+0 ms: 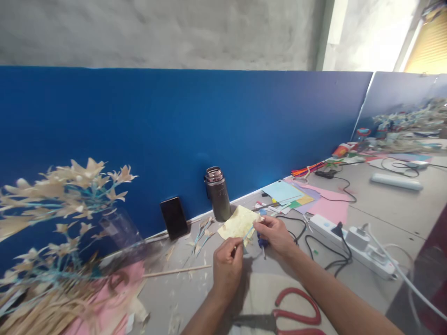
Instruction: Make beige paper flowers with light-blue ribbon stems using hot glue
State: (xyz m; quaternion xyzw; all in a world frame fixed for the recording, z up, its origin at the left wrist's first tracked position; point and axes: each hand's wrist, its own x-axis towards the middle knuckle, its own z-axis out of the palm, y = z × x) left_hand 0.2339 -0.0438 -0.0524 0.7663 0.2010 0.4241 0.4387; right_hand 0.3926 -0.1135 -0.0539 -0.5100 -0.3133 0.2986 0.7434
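Note:
My left hand is closed, thumb against the fingers, on the lower end of a thin light-blue stem. The fingers of my right hand pinch the stem's upper end, where a small pale piece shows; its details are too small to make out. Behind both hands lies a wrinkled pale-yellow sheet. Just below my right hand is a dark-blue tool with a thin metal tip, partly hidden. Red-handled scissors lie between my forearms. Several small blue-stemmed flowers rest left of the sheet.
A dark flask and a black phone stand near the blue partition. Cream flowers and pink paper fill the left side. A white power strip with cables and coloured papers lie to the right.

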